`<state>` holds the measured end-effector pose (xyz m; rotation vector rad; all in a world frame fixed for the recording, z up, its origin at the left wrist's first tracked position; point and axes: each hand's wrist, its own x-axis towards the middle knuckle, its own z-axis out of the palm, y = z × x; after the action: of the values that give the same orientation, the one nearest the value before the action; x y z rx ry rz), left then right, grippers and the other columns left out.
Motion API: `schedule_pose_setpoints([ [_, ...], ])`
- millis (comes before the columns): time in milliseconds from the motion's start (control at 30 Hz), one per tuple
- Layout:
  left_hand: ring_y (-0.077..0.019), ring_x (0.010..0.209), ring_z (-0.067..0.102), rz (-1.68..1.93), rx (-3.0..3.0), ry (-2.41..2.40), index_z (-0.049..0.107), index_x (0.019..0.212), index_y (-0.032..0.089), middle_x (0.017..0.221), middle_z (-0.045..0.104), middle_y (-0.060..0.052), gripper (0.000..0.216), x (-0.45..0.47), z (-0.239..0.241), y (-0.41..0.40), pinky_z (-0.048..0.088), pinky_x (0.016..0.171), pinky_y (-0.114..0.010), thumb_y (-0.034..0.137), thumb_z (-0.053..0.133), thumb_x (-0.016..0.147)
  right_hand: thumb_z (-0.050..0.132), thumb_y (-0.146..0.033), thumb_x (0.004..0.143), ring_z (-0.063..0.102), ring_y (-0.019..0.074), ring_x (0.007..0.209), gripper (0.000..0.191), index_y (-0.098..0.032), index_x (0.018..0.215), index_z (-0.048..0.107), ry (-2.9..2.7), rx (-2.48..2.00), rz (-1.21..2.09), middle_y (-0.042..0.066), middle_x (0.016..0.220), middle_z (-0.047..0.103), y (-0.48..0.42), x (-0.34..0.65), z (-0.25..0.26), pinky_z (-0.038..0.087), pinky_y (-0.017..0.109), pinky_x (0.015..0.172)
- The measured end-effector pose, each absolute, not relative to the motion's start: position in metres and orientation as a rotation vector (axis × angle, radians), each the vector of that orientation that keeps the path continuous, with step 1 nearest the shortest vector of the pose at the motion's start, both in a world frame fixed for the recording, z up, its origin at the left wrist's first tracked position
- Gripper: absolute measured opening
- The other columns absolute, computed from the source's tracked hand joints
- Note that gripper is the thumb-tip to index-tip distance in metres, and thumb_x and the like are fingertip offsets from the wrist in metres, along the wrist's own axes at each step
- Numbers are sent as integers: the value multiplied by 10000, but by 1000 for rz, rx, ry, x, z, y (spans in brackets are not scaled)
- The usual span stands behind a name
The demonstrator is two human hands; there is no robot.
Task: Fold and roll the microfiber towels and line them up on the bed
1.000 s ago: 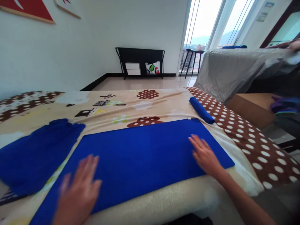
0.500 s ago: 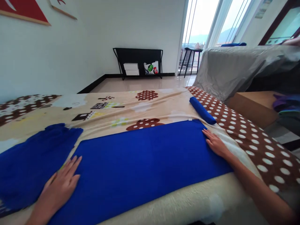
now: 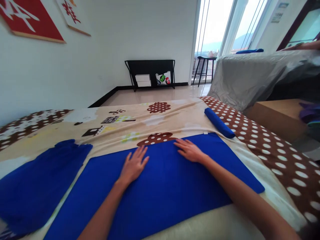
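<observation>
A blue towel (image 3: 160, 186) lies spread out flat in front of me, a small white tag on its far edge. Near that far edge, left of the middle, my left hand (image 3: 133, 165) rests on the cloth with its fingers apart. My right hand (image 3: 188, 150) lies flat on the towel farther right, fingers stretched toward the far edge. Neither hand holds anything. A rolled blue towel (image 3: 219, 123) sits beyond the far right corner. To the left lies a crumpled blue cloth (image 3: 42, 183).
A patterned blanket (image 3: 187, 116) covers the surface beneath the towels. Against the far wall stands a black rack (image 3: 150, 68) with white boxes and a bag. At the right are a plastic-covered piece of furniture (image 3: 232, 76), a cardboard box (image 3: 272, 116) and part of another person's arm (image 3: 305, 46).
Both hands have moved inward from the towel's left and right sides to the middle of its far part. The towel stays flat. The view has shifted slightly.
</observation>
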<state>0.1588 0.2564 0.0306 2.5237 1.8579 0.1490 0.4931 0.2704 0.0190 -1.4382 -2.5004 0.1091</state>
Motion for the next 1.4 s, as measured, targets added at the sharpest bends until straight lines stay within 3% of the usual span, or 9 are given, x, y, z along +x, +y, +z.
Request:
schedule_pose_setpoints([
  [133,-253,1480,227,136,2283,2230,294,1519,166,1591,297,-101,597,39,20,264,152,1178,-520,411,215,979,226,-380,1010,241,225,1466,551,-191,1517,336,-2306,-1739,80,93,1568,297,280,614,11,210,492,1189],
  [267,-244,1491,185,186,2170,2434,222,1542,186,1613,248,-79,636,-10,8,266,118,1191,-501,484,205,980,238,-400,1006,197,218,1479,562,-214,1533,298,-2235,-1831,78,61,1599,219,285,664,-7,190,451,1201],
  [467,-259,1482,212,163,2127,2446,252,1534,176,1608,256,-110,645,4,13,264,121,1183,-522,502,169,984,257,-386,995,226,213,1471,549,-225,1512,349,-2168,-1842,45,49,1588,263,287,656,-8,208,429,1199],
  [633,-377,1448,256,408,2228,2488,380,1461,69,1536,330,-262,583,64,46,244,60,1118,-674,368,203,993,286,-245,953,208,267,1474,556,-102,1482,377,-2030,-1790,-112,150,1550,330,249,607,23,165,524,1198],
  [700,-351,1424,311,490,2411,2274,436,1421,57,1498,395,-255,534,108,56,243,148,1138,-601,313,256,988,341,-212,923,284,253,1444,525,-130,1428,458,-2074,-1693,-129,133,1523,384,211,562,29,251,485,1178],
  [833,-202,1349,427,488,2597,1922,466,1405,236,1443,511,-78,444,195,59,269,302,1118,-354,315,420,970,476,-167,838,561,225,1144,444,-210,1264,593,-2294,-1235,-154,90,1280,604,113,462,13,433,406,1023],
  [967,-245,1211,530,505,2540,1898,565,1259,197,1276,599,-100,336,241,50,306,400,1036,-446,320,515,950,510,-156,862,591,173,785,191,-185,989,649,-2047,-977,-503,54,841,652,55,405,-22,473,311,810],
  [1067,-241,1115,583,456,2475,1895,604,1157,163,1207,613,-84,316,247,42,323,473,958,-482,374,589,922,491,-104,887,567,138,711,192,-191,958,647,-1927,-1004,-638,27,774,633,50,394,-35,451,265,779],
  [1400,-247,1127,584,395,2297,1873,581,1213,172,1267,585,-93,363,245,38,335,497,950,-490,375,608,914,429,-43,906,518,125,580,292,-171,706,599,-1800,-993,-706,12,601,556,64,376,-18,412,271,680],
])
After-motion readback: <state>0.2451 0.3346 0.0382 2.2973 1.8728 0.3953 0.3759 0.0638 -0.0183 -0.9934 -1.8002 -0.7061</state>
